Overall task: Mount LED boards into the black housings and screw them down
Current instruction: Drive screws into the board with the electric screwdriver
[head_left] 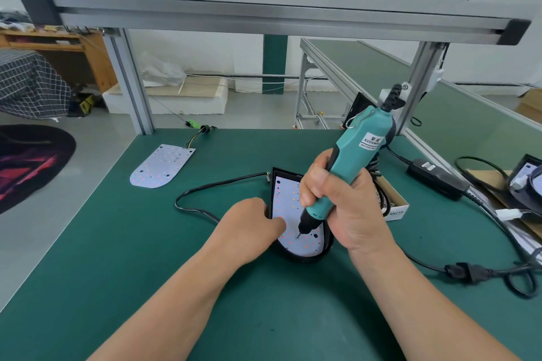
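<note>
matt green mat [146, 243], brushed aluminium frame [264, 16]

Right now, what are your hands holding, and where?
The right hand grips the green screwdriver low on its body. The left hand rests against the black housing.
</note>
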Tool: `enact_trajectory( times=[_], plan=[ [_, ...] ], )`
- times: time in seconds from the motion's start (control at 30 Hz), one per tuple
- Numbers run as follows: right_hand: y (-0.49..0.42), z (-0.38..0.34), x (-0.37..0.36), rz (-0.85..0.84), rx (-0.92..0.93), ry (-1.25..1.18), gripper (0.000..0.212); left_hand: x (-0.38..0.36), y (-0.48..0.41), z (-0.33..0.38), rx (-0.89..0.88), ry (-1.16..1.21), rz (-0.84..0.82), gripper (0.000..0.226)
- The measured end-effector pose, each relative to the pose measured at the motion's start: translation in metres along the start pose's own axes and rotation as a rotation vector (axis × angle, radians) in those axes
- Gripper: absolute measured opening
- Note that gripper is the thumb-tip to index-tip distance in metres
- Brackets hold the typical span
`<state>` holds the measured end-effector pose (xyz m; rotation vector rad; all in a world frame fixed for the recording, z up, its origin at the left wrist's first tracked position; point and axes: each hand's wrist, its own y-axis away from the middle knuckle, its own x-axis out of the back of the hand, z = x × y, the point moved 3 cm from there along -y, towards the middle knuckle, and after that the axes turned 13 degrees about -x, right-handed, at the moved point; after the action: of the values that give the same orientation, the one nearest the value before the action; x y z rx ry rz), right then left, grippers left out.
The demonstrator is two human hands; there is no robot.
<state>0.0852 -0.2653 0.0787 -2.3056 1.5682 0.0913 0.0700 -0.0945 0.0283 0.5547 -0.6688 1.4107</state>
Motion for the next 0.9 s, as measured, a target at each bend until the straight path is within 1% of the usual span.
enact_trajectory(
  times=[0.1, 0.23, 0.33, 0.4, 0.47, 0.53, 0.6, 0.63, 0.67, 0.7, 0.77, 0.8, 0.83, 0.9],
  plan=[
    [0.0, 0.0, 0.004, 0.009, -0.018, -0.066, 0.008, 0.002, 0.002, 0.002, 0.004, 0.016, -0.012, 0.033],
    [0.002, -0.003, 0.011, 0.026, -0.035, -0.187, 0.011, 0.005, 0.011, 0.008, 0.015, 0.084, -0.101, 0.033],
    [0.003, -0.006, 0.011, 0.035, -0.034, -0.219, 0.009, 0.004, 0.022, 0.01, 0.029, 0.072, -0.181, 0.032],
    [0.004, -0.006, 0.011, 0.022, -0.042, -0.204, 0.009, 0.005, 0.026, 0.011, 0.026, 0.047, -0.201, 0.033],
    [0.007, -0.008, 0.009, -0.033, -0.035, -0.158, 0.009, 0.005, 0.026, 0.013, 0.029, 0.031, -0.205, 0.032],
    [0.008, -0.01, 0.006, -0.134, -0.012, -0.139, 0.012, 0.006, 0.026, 0.013, 0.032, 0.041, -0.203, 0.031],
    [0.009, -0.015, 0.004, -0.233, 0.009, -0.162, 0.02, 0.005, 0.026, 0.012, 0.026, 0.034, -0.197, 0.032],
    [0.008, -0.016, 0.004, -0.241, 0.01, -0.182, 0.023, 0.004, 0.026, 0.011, 0.017, 0.015, -0.197, 0.035],
    [0.006, -0.016, 0.005, -0.209, 0.002, -0.201, 0.023, 0.004, 0.026, 0.011, 0.003, -0.004, -0.205, 0.04],
    [0.005, -0.015, 0.007, -0.148, -0.013, -0.22, 0.018, 0.005, 0.027, 0.01, -0.009, -0.01, -0.225, 0.047],
    [0.003, -0.011, 0.014, -0.006, -0.06, -0.281, 0.005, 0.006, 0.027, 0.008, -0.016, 0.049, -0.286, 0.066],
    [0.002, -0.008, 0.018, 0.058, -0.082, -0.323, 0.005, 0.009, 0.026, 0.007, -0.014, 0.098, -0.303, 0.071],
    [0.001, -0.006, 0.023, 0.113, -0.099, -0.367, 0.007, 0.014, 0.025, 0.006, -0.013, 0.134, -0.289, 0.072],
    [-0.002, -0.003, 0.031, 0.208, -0.115, -0.423, 0.009, 0.027, 0.02, 0.001, -0.006, 0.141, -0.179, 0.067]
  ],
)
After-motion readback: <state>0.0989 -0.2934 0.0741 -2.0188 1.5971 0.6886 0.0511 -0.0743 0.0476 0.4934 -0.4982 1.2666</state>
